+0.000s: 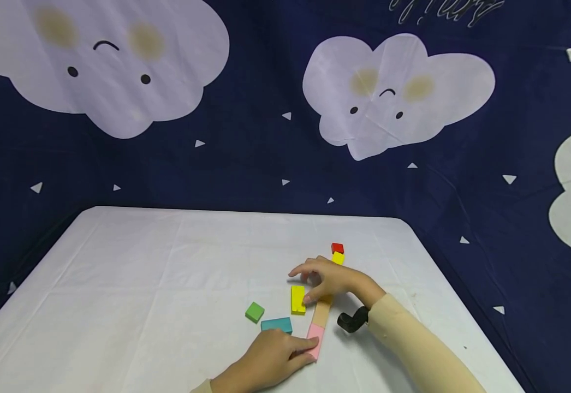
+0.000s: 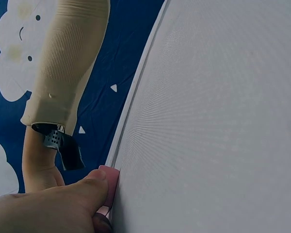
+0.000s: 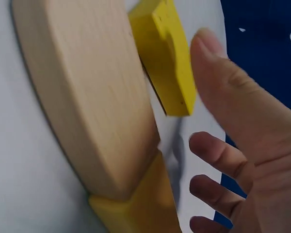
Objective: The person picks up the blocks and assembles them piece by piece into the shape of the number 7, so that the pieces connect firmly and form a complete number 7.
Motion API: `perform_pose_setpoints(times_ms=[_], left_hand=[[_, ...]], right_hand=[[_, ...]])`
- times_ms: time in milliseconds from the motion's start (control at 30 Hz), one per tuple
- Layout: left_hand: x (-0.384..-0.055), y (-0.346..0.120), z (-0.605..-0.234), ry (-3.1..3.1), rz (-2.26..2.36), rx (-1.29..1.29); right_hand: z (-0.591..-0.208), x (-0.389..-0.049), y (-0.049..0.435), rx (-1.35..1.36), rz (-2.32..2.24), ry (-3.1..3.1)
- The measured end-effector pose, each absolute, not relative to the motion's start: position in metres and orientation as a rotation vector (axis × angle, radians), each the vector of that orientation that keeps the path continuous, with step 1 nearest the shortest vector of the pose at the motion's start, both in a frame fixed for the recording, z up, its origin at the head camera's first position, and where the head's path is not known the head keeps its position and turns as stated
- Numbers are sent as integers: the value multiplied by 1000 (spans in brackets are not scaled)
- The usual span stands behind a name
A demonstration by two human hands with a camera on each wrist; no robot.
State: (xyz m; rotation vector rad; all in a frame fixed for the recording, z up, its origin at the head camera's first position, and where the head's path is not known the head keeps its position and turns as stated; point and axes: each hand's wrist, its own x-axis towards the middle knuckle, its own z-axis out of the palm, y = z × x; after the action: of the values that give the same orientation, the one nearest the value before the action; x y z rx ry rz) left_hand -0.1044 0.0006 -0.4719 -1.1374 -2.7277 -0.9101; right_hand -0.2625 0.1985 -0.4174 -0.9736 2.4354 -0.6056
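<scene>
My left hand [image 1: 272, 357] is at the near end of a line of blocks, with thumb and index finger pinching the pink block [image 1: 315, 334]. In the left wrist view the thumb lies against that pink block [image 2: 111, 184]. My right hand [image 1: 329, 277] hovers over the line with fingers spread and nothing in its grasp. Its thumb is right beside a loose yellow block [image 1: 297, 299], left of the line. Beyond the pink block come a plain wooden block [image 1: 321, 314] and an orange-yellow block [image 3: 150, 204], partly hidden by the right hand.
Farther up the line are a small yellow block [image 1: 338, 257] and a red block [image 1: 337, 248]. A green block [image 1: 254, 312] and a teal block [image 1: 277, 325] lie left of it on the white table [image 1: 118, 305]. A black wrist camera [image 1: 352, 320] hangs below the right wrist.
</scene>
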Motion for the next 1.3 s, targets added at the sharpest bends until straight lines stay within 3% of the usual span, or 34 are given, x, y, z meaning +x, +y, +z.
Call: perform_pose_setpoints(times_ms=[667, 1300], left_hand=[[-106, 1, -474, -2697, -905, -1140], [-104, 1, -474, -2716, -895, -1143]], right_hand=[[-429, -260, 195, -909, -617, 2576], [-434, -260, 200, -1017, -622, 2626]])
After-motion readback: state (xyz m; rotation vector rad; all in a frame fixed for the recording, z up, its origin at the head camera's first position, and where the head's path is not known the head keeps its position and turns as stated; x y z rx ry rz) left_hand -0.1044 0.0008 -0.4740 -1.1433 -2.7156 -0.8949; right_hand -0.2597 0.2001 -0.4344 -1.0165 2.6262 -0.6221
